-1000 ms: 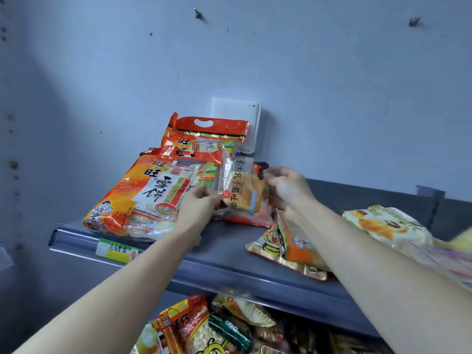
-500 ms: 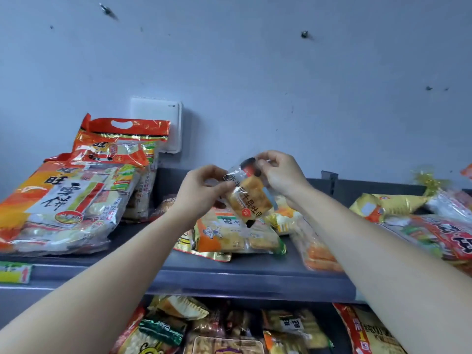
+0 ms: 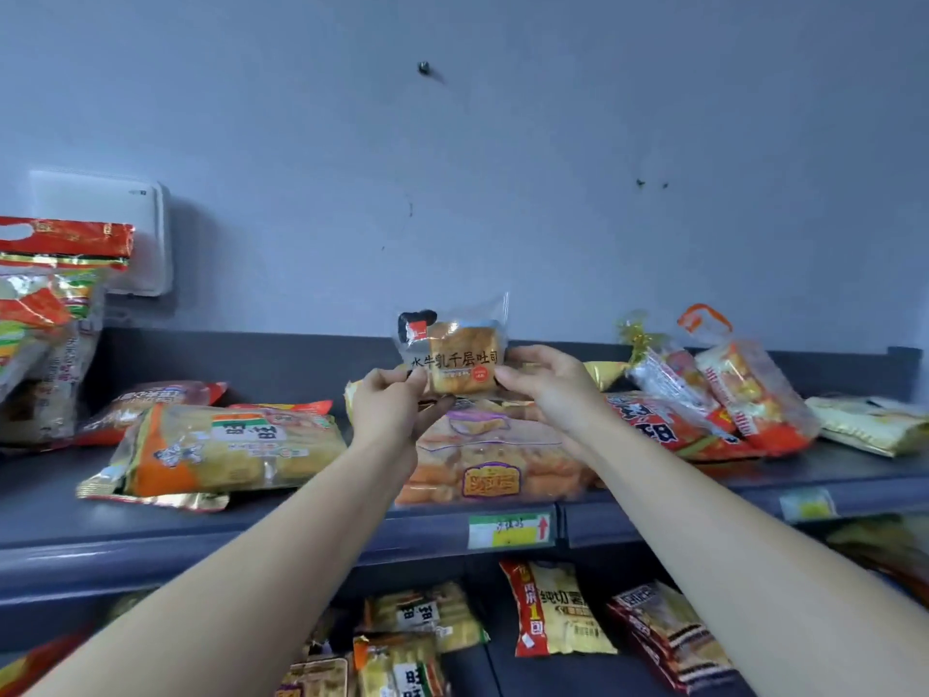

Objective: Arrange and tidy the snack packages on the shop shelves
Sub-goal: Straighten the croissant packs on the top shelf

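Toast packet [image 3: 455, 362] pinched upright between my left hand [image 3: 389, 410] and right hand [image 3: 545, 382], one at each lower corner; it hangs above the clear bread bag [image 3: 495, 460] at the shelf's [image 3: 100, 540] front edge.

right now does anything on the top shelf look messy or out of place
Yes. On the top shelf, the orange-and-gold cracker bag lies flat and crooked, and the red bags at the right are heaped at mixed angles. Nothing looks spilled or torn.
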{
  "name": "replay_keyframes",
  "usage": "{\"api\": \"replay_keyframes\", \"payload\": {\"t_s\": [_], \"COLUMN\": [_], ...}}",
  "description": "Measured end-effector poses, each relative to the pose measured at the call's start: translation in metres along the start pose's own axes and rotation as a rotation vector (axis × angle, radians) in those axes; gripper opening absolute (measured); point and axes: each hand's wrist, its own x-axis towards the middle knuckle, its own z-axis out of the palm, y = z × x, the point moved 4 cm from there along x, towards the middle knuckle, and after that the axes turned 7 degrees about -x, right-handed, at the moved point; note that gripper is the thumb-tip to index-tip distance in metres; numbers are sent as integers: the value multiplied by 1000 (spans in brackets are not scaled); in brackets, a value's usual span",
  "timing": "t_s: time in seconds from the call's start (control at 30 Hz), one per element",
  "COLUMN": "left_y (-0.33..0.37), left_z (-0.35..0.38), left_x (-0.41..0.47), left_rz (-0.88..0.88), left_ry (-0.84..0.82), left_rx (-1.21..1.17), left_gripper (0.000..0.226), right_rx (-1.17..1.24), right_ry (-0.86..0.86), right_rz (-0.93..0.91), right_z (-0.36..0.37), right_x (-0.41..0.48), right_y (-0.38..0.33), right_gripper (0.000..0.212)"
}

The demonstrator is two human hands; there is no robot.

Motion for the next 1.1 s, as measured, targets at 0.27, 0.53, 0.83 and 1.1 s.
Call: {"api": "replay_keyframes", "payload": {"t_s": [0.27,0.53,0.83,1.1], "left_y": [-83,-158,-252,-368], "left_z": [79,159,237,293], "left_x": [-32,-64,-100,-127], "left_rz": [-114,-54,-88,-170], "left_ry": [-150,-285,-422,-599], "left_rx": [204,303,373,516], "left_gripper": [10,29,13,34], "right_rx": [-83,-109,-199,-375], "right_ry": [243,383,445,482], "right_rz": [-6,54,257,510], "right_z": [-122,-233,-351,-456], "right_x": [-13,-35,-74,-103], "right_y": [26,61,105,175], "right_gripper": [16,21,18,25]}}
